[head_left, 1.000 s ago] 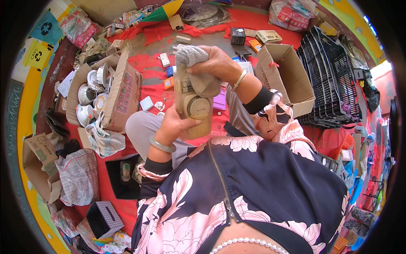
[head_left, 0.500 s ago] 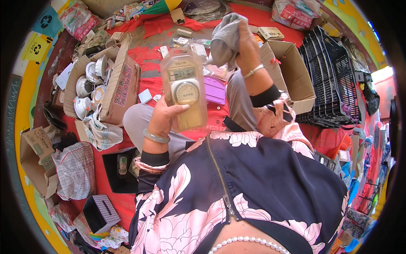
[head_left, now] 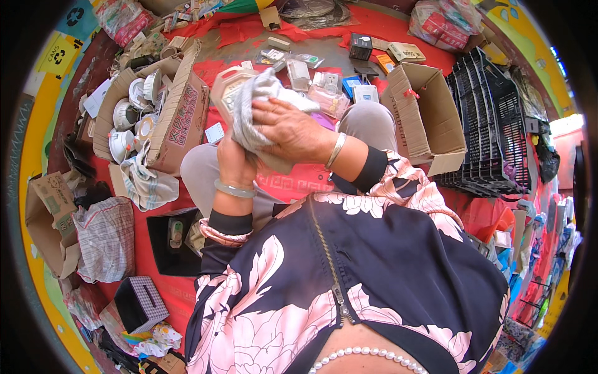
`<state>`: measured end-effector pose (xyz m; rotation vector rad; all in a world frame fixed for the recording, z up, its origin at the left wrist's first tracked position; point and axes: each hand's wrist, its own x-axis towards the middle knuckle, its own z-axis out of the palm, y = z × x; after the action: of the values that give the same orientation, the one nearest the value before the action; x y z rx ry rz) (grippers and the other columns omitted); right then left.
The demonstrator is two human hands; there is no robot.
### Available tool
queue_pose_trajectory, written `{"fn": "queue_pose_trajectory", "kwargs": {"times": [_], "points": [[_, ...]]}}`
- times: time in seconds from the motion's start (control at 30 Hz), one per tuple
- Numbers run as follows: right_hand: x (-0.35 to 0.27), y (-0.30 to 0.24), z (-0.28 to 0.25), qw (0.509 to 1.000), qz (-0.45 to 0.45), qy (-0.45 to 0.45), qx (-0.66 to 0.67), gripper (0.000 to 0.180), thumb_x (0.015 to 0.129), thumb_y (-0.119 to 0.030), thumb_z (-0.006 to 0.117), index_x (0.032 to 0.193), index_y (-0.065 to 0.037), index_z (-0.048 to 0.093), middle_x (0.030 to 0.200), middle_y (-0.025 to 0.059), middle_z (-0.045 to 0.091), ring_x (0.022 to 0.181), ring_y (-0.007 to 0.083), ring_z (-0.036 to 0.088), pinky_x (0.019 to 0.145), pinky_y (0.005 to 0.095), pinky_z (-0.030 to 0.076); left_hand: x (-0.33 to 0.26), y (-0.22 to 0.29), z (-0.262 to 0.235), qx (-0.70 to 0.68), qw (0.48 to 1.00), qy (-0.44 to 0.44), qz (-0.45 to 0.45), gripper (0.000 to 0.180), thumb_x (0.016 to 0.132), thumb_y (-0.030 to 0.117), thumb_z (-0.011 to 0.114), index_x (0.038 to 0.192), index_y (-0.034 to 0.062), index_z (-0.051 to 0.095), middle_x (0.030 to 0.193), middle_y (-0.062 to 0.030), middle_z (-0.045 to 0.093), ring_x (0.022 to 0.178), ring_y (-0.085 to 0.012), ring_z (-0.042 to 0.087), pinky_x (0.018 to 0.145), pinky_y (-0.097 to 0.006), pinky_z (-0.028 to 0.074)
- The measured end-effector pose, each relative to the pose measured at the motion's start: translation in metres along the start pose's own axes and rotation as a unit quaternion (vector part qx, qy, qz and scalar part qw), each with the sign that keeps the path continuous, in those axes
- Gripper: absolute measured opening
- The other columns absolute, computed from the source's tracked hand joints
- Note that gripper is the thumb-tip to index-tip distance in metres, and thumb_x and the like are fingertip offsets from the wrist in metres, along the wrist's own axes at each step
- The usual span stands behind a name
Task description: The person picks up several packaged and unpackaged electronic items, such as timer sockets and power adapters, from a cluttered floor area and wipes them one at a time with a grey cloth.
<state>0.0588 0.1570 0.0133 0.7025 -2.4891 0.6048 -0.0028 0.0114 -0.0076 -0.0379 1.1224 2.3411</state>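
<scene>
In front of my knees, my left hand (head_left: pixel 237 163) grips the lower part of a clear blister pack (head_left: pixel 225 84). A dial timer showed inside it in the earlier frame. My right hand (head_left: pixel 296 132) presses a grey cloth (head_left: pixel 269 87) onto the pack's front, with its fingers laid over the cloth. The pack tilts to the upper left, and the cloth hides most of its face. My left fingers are partly hidden behind the pack and cloth.
On the left stands a cardboard box (head_left: pixel 180 124) of round white light fittings (head_left: pixel 124 115). To the right are an open cardboard box (head_left: pixel 430 118) and a black plastic crate (head_left: pixel 486 124). Small packaged items (head_left: pixel 329 100) lie on the red floor cover ahead. A black bin (head_left: pixel 167 246) sits by my left elbow.
My right hand has come down and left with the cloth, from raised beside the pack to pressing on its front. The pack has tilted and shifted up and left.
</scene>
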Motion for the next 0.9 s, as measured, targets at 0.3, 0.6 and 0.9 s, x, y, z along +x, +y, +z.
{"fn": "queue_pose_trajectory", "kwargs": {"times": [0.3, 0.6, 0.9], "points": [[-0.03, -0.02, -0.001, 0.996, -0.052, -0.077, 0.013, 0.035, 0.079, -0.014, 0.057, 0.113, -0.006, 0.055, 0.134, 0.0122, 0.045, 0.129, 0.0217, 0.038, 0.108, 0.0388, 0.028, -0.005, 0.023, 0.011, -0.01, 0.995, 0.056, 0.077, 0.041, 0.099, 0.026, 0.035, 0.126, -0.003, 0.043, 0.122, -0.0146, 0.053, 0.11, -0.0262, 0.054, 0.095, -0.039, 0.043], [-0.056, 0.031, -0.022, 0.729, 0.366, 0.259, 0.518, 0.021, 0.092, -0.015, 0.054, 0.107, -0.001, 0.06, 0.093, 0.0035, 0.064, 0.082, 0.0089, 0.059, 0.073, 0.0243, 0.049, 0.0, 0.035, -0.02, -0.061, 0.993, 0.007, 0.104, 0.045, 0.098, 0.032, 0.038, 0.131, 0.0027, 0.038, 0.129, -0.0128, 0.049, 0.116, -0.0284, 0.051, 0.097, -0.044, 0.044], [-0.027, -0.005, -0.029, 0.734, 0.372, 0.083, 0.562, 0.026, 0.088, -0.014, 0.059, 0.11, -0.001, 0.059, 0.096, 0.0015, 0.062, 0.085, 0.0089, 0.056, 0.076, 0.0252, 0.048, -0.026, 0.022, 0.005, -0.067, 0.99, -0.097, 0.083, 0.043, 0.087, 0.018, 0.06, 0.124, 0.0033, 0.046, 0.117, -0.0096, 0.056, 0.107, -0.0224, 0.055, 0.094, -0.038, 0.046]]}}
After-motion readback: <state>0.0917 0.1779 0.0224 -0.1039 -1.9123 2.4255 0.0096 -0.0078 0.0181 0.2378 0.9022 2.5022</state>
